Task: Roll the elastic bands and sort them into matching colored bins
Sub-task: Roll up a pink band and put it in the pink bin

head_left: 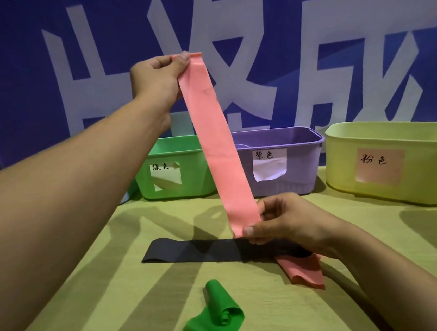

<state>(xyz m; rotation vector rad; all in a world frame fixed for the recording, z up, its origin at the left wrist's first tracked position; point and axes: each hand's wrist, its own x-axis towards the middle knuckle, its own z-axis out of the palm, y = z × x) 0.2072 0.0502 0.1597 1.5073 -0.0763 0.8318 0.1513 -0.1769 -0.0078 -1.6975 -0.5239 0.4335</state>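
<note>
Nearest, a green band lies half unrolled on the surface. Beyond it, the right hand pinches the pink band's lower end, and the left hand pinches its top, holding it taut above a dark band. If either pinch slips, the stretched strip could snap loose; a crooked first turn would likely roll skewed, short of the far-right pink-labelled bin.

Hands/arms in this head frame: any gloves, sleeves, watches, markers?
Both bare. The left hand and the right hand have no gloves, and no rings show. Both forearms are uncovered as far as the frame edge: no sleeve, watch, wristband or tracking marker is visible. Fingernails are short and unpainted. No cables or straps on either arm.
</note>
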